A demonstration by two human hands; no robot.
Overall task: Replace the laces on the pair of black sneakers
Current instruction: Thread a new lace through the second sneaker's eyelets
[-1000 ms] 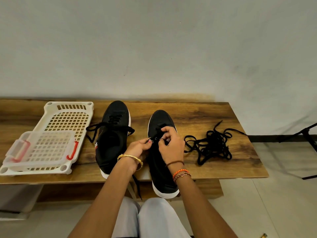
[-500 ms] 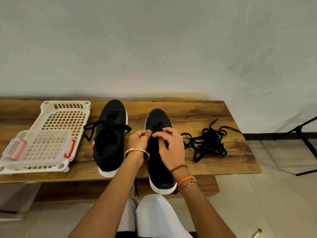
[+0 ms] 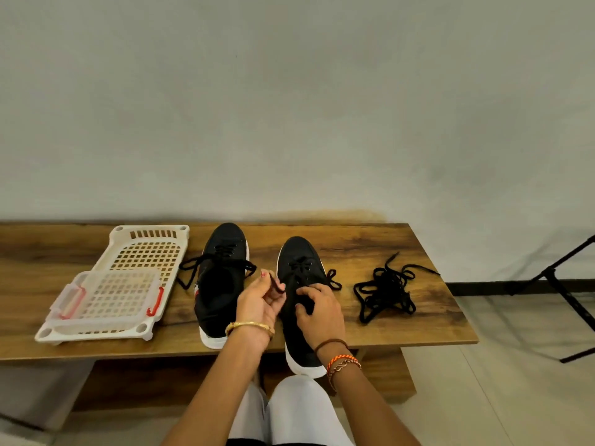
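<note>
Two black sneakers with white soles stand side by side on the wooden bench, toes toward the wall. The left sneaker is laced, its lace ends lying loose to both sides. Over the right sneaker both hands work. My left hand pinches a black lace end and lifts it off the left of the shoe. My right hand rests on the tongue area with fingers curled on the lace. A loop of lace sticks out to the right.
A tangled pile of black laces lies on the bench right of the shoes. A white perforated basket with a clear red-clipped lid sits at the left. A black stand leg crosses the floor at right. The wall runs close behind.
My left hand has drawn a lace end out and up to the left. My right hand slid down toward the heel side, and a lace loop now shows on the right.
</note>
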